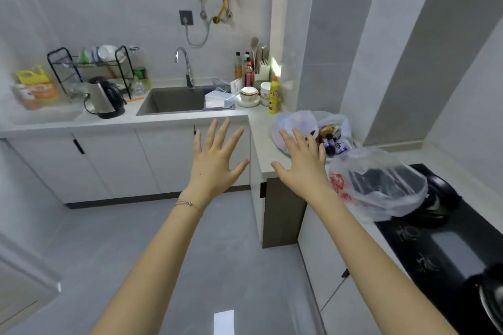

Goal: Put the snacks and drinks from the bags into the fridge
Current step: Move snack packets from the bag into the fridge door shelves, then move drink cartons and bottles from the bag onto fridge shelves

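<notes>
Head view: both arms reach forward with the hands held flat, backs up, fingers straight and spread, gripping nothing. The left hand (215,160) hangs over the floor in front of the cabinet doors below the sink (174,100). The right hand (302,166) is over the corner of the counter (258,128), its fingertips overlapping the far bag (294,124); whether they touch it I cannot tell. That bag lies open on the counter with dark bottles (330,145) showing inside. The near bag (381,185), clear plastic with red print and dark contents, sits just right of the right hand, partly on the black stove (449,247). A kettle (104,98) stands left of the sink.
</notes>
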Demonstrator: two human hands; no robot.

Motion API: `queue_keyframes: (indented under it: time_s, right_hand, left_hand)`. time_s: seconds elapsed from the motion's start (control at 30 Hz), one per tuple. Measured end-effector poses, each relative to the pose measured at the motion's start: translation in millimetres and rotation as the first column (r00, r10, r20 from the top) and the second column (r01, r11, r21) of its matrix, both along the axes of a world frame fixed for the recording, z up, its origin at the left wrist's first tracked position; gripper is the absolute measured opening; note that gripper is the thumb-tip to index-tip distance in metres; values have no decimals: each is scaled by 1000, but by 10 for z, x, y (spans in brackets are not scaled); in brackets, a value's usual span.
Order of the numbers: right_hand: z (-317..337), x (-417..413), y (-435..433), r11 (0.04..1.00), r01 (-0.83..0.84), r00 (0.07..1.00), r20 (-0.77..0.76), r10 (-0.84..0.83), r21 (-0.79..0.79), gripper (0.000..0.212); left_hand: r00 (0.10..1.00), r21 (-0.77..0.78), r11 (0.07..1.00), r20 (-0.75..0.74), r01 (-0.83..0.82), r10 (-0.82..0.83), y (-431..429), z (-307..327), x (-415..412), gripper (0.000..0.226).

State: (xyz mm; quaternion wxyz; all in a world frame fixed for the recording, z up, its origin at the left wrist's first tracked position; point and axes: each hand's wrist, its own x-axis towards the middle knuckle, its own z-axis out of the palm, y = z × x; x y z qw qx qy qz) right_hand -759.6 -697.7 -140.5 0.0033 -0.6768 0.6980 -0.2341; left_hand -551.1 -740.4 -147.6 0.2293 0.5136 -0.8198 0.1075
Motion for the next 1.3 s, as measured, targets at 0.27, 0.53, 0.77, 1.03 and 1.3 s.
queue_keyframes:
  time_s: [0.27, 0.53, 0.77, 1.03, 1.3]
  right_hand:
    - [-409, -855, -587, 984, 161, 987, 14, -162, 71, 74]
    - [-597, -1411, -1458, 940, 315, 945, 46, -323, 134, 75]
    - [-766, -1769, -1983, 892, 415, 897, 86, -434, 179, 72]
    - [-1076, -2356, -2589, 857, 446, 865, 122, -486, 258, 73]
    - [-1331, -3067, -3247, 855, 420, 876, 112, -470, 303, 70]
  left_hand:
    - [984, 95, 979, -12, 180, -180, -918, -379, -984, 71]
    - [945, 143, 935, -10, 326, -328, -2106, -578, -1561, 73]
    - [899, 196, 881, -8, 431, -439, -2901, -749, -2055, 71]
    - [866, 277, 832, 1, 480, -500, -3532, -1071, -2693, 72]
    - [874, 341, 826, 23, 449, -485, -4147, -1223, -3471, 81]
